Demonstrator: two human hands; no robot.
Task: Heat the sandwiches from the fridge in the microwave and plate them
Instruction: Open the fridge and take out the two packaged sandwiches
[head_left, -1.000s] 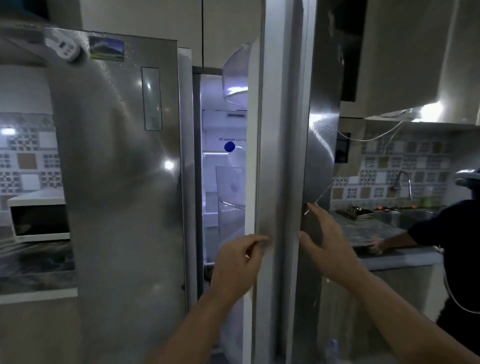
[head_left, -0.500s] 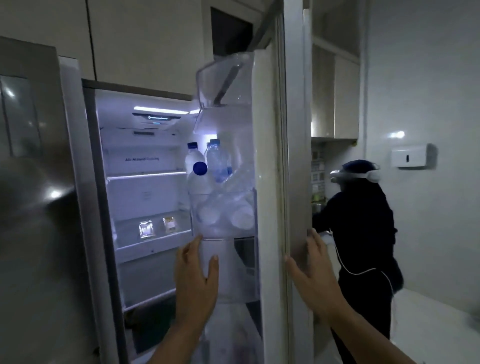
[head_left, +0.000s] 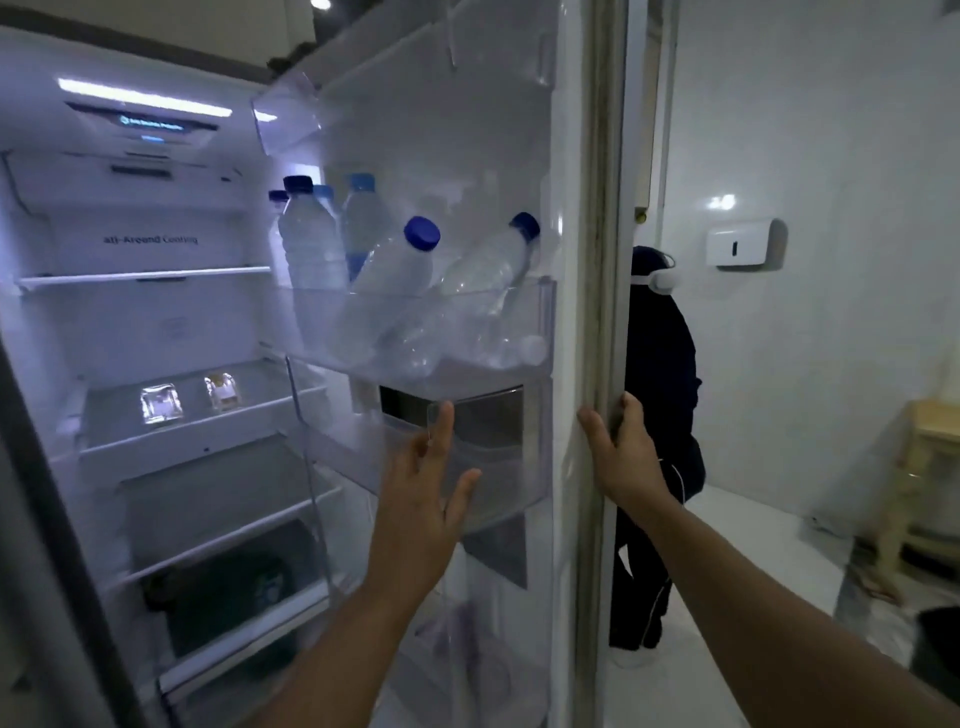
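Note:
The fridge door (head_left: 597, 208) stands swung wide open to the right. Two small wrapped sandwiches lie side by side on a middle glass shelf inside: one (head_left: 161, 404) on the left, the other (head_left: 222, 391) beside it. My left hand (head_left: 421, 499) is open, fingers spread, in front of the door's inner bins and holds nothing. My right hand (head_left: 618, 452) curls around the outer edge of the fridge door.
Several water bottles (head_left: 400, 280) with blue caps fill a clear door bin. A dark round object (head_left: 228, 597) sits on a lower fridge shelf. Another person (head_left: 660, 415) in dark clothes stands behind the door. A wooden stool (head_left: 930, 467) is at the right wall.
The door has swung from barely ajar to wide open, baring the lit shelves and sandwiches. My left hand came off the door's edge; my right hand stayed on it.

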